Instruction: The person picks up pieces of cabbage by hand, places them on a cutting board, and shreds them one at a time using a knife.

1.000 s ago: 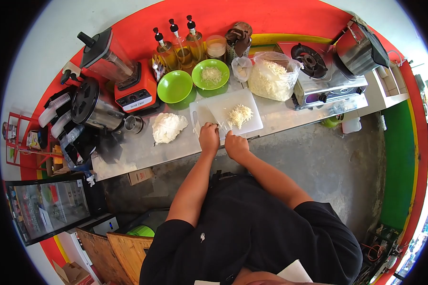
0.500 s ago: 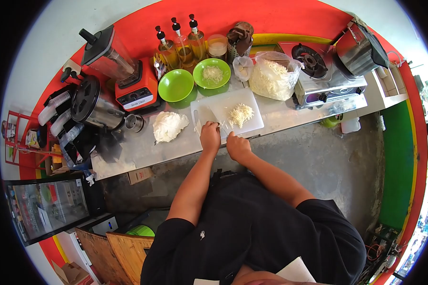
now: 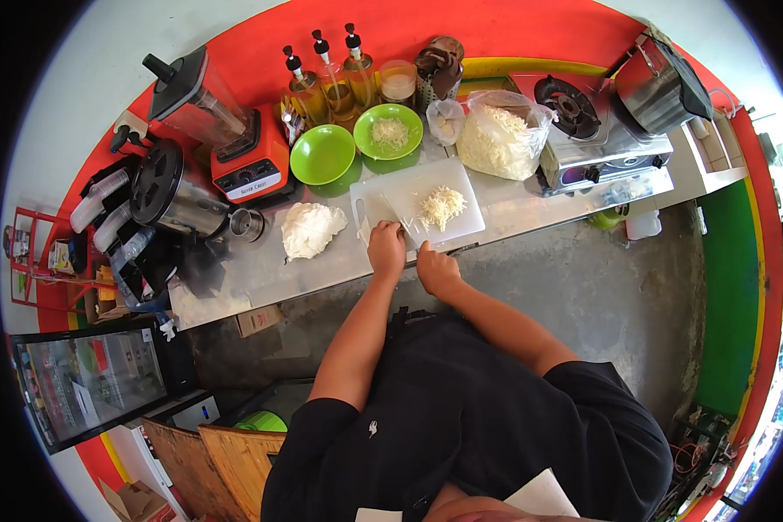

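Hands meet at the near edge of the white cutting board (image 3: 387, 193) on the surface (image 3: 261, 277), left hand (image 3: 386, 250) curled onto it, grip unclear, right hand (image 3: 438, 270) clenched just beside, shredded pile (image 3: 442, 207) lying just beyond.

A street food stall: steel counter (image 3: 261, 278), blender (image 3: 226, 130), gas stove (image 3: 583, 130), oil bottles (image 3: 331, 74).

A cutting board (image 3: 418, 204) lies on the table (image 3: 261, 278) before the person, with the left hand (image 3: 386, 250) and right hand (image 3: 436, 270) side by side at its near edge. Shreds (image 3: 441, 206) sit on the board. Two bowls (image 3: 322, 155) stand behind it, a bundle (image 3: 309, 229) to its left, and a bag (image 3: 500, 137) and stove (image 3: 583, 130) to its right.
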{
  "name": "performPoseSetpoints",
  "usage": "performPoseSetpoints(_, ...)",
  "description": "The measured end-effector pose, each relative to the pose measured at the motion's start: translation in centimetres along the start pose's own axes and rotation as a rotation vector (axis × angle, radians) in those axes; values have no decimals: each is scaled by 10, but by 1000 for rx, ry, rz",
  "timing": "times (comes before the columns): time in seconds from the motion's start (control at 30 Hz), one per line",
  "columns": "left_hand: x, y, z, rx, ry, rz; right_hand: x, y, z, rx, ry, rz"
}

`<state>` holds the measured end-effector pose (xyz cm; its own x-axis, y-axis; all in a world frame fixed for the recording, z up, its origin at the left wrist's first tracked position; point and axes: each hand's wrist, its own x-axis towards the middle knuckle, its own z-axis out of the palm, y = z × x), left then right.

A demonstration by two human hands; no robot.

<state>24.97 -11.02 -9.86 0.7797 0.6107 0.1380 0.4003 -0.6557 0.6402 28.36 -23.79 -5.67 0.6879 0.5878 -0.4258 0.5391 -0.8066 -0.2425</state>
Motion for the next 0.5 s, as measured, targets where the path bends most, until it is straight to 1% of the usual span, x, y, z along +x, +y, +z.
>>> performPoseSetpoints(0.13, -2, -1, 1, -7, 9, 12, 12, 0, -2, 12, 5, -3)
performPoseSetpoints(0.27, -1, -3, 2, 3, 33, 17, 7, -2, -10, -16, 8, -21)
performPoseSetpoints(0.33, -2, 1, -1, 11, 36, 15, 2, -2, -7, 13, -39, 20)
performPoseSetpoints(0.43, -4, 4, -3, -19, 25, -7, 4, 0, 0, 65, -30, 33)
performPoseSetpoints(0.5, -3, 3, -3, -14, 45, 28, 11, 2, 0, 57, -10, 11)
